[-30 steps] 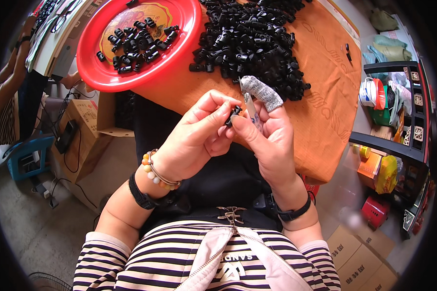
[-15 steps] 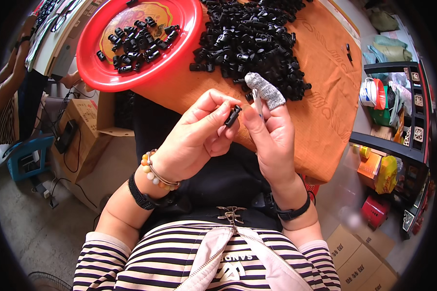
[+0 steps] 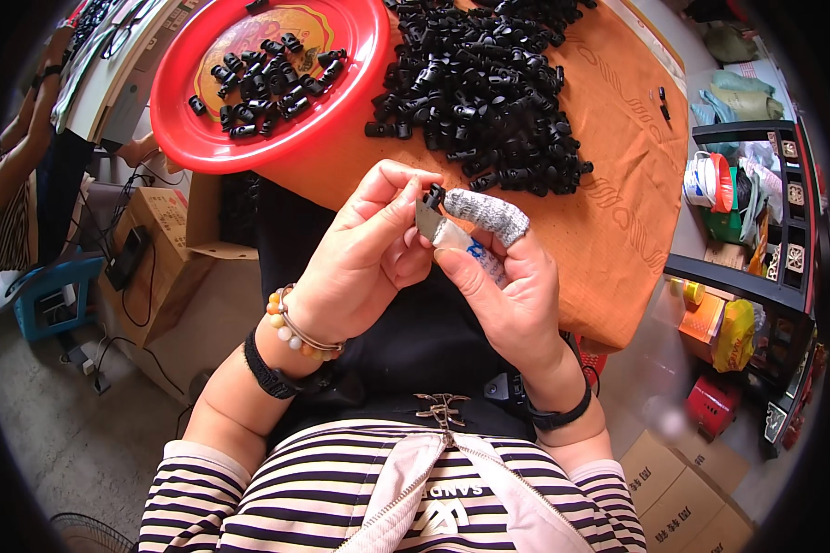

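Only a small batch of clips sitting in the red tray so far. Left hand pinching one black clip against a blade gripped in right hand. Big pile on the bench, probably loads left.

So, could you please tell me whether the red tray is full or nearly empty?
Nearly empty: the red tray holds only a small cluster of black plastic pieces, with much bare base showing; the big pile lies on the orange cloth.
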The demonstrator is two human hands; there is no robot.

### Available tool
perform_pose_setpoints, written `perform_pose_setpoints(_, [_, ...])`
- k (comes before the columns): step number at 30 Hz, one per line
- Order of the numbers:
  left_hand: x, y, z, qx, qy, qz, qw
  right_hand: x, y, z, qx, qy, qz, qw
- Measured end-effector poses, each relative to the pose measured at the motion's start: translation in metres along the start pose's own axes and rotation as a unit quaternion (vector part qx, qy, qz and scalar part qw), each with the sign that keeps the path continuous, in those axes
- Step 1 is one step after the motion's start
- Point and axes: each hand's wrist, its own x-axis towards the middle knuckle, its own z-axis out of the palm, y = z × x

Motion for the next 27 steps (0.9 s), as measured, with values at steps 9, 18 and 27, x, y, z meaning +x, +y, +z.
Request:
perform_pose_setpoints(9, [0.0003, 0.0000, 0.0021, 0.009, 0.005, 0.013, 1.000, 0.0006, 0.0034, 0.0025, 0.009, 0.007, -0.030, 0.999])
perform_pose_setpoints(18, [-0.0004, 0.0011, 0.0005, 0.008, 0.001, 0.012, 1.000, 0.0023, 0.0052, -0.0004, 0.031, -0.006, -0.012, 0.999])
perform_pose_setpoints(27, [-0.0016, 0.0008, -0.0011, 0.016, -0.006, 0.014, 1.000, 0.0032, 0.0039, -0.0024, 0.046, -0.019, -0.013, 0.999])
